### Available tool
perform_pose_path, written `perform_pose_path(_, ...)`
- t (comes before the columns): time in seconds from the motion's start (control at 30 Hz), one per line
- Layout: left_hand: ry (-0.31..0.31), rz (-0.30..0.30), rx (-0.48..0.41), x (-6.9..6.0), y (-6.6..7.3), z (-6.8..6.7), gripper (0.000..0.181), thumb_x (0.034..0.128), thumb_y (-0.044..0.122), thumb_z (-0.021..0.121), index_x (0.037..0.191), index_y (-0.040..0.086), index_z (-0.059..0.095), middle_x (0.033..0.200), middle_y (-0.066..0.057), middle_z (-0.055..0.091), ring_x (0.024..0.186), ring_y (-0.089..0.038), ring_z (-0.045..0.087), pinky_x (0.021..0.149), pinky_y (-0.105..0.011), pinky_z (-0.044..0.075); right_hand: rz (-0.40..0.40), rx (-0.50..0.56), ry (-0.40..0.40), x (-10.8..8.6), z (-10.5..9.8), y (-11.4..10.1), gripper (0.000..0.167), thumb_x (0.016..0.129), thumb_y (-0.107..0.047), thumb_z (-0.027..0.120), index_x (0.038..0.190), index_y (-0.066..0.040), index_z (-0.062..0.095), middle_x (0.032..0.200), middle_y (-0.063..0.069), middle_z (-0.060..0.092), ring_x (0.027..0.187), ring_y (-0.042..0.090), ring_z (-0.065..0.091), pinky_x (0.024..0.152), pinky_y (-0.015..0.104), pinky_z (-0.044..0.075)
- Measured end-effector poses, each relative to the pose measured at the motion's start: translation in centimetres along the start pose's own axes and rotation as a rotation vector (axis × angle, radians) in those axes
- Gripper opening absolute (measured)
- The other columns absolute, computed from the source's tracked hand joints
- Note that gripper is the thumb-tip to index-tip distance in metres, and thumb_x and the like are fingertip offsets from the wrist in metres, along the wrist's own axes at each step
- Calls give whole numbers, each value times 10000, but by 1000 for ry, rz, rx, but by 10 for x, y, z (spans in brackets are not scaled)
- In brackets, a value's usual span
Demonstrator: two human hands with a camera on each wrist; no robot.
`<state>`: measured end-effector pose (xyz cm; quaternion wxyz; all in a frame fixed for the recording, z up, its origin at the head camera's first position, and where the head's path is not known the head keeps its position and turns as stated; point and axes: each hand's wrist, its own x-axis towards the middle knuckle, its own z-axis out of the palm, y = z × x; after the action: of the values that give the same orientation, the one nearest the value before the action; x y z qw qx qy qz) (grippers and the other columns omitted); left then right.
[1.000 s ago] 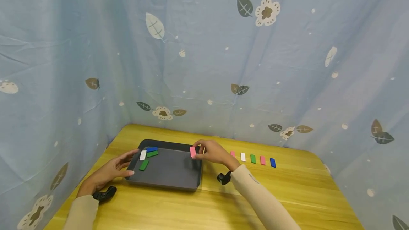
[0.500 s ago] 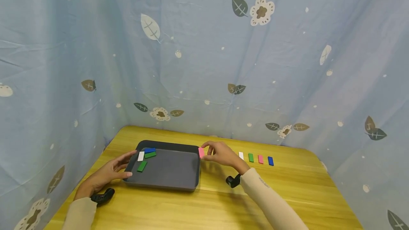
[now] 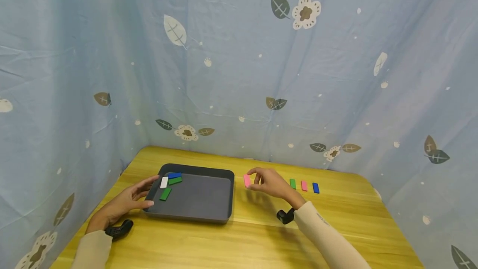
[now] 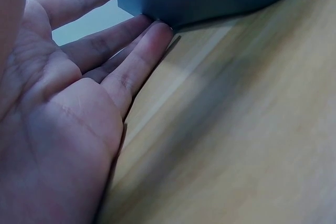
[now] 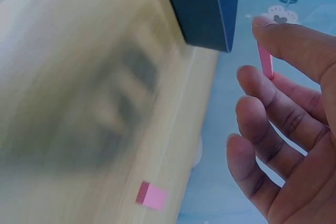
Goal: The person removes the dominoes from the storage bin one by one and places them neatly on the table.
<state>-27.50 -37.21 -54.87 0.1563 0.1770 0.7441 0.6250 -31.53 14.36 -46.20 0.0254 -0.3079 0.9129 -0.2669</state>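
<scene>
Fingers of my right hand (image 3: pixel 271 182): a narrow pinch, thumb and fingertip gripping a flat, rectangular pink block (image 3: pixel 247 180) edge-on, with the other fingers loosely bent below it. I record the pink block to the right of the tray and apart from its wall (head and right wrist views agree).

My left hand (image 3: pixel 126 201) has its fingers and thumb spread, fingertips touching the left side of a dark grey rectangular tray (image 3: pixel 201 200) with raised walls.

Inside the tray, towards its left end, I count four flat blocks: a blue block (image 3: pixel 174 175) at the back, a green block (image 3: pixel 175 181) just in front of it, a white block (image 3: pixel 164 182) to their left, and a second green block (image 3: pixel 165 194) lying aslant nearer the front wall.

On the yellow wood-grain table (image 3: pixel 179 242), right of my right hand, a spaced row comprises a third green block (image 3: pixel 293 184), a matching pink piece (image 3: pixel 304 186) and a second blue block (image 3: pixel 315 188). The right wrist view shows a pink block on the table; I cannot tell whether it belongs to that visible row.

Each wrist carries a black device, below a beige sleeve. Behind the table hangs a pale blue fabric curtain (image 3: pixel 231 45) printed with leaves and flowers.
</scene>
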Motion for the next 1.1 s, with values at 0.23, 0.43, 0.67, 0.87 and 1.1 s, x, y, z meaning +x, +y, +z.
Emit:
perform_pose_path(0.23,-4,6,9,1,0,-1,825,994,56,673,1657,124,187,1689,-215,73,1467,-565,160,960,-333,511,5,-20,18,-17,-3,8,425,936,-288,787,1298,-101,667,793,-123,629,632,56,562,604,261,495)
perform_pose_path(0.43,-5,-1,24,3,1,-2,822,1000,71,668,1660,141,184,1691,-206,75,1472,-553,166,983,-375,500,22,-16,41,-30,-6,14,387,936,-240,786,1282,-108,675,797,-119,631,654,59,563,620,264,497)
perform_pose_path(0.67,6,-52,27,0,1,-1,817,1003,88,668,1662,193,197,1696,-169,83,1485,-522,165,1045,-537,451,45,12,35,-49,0,26,375,940,-235,782,1269,-93,670,799,-111,625,670,48,571,652,266,508)
perform_pose_path(0.87,15,-52,36,0,1,-1,817,1002,98,671,1662,210,202,1696,-171,84,1478,-508,179,1049,-547,444,72,45,34,-62,6,38,390,949,-226,773,1286,-66,661,788,-100,637,644,65,576,609,261,497)
perform_pose_path(1.1,10,-28,35,1,1,0,811,1001,82,669,1659,173,205,1691,-193,86,1467,-537,179,1005,-460,476,132,45,46,-73,13,50,400,929,-299,795,1258,-100,684,773,-114,629,616,54,559,571,260,492)
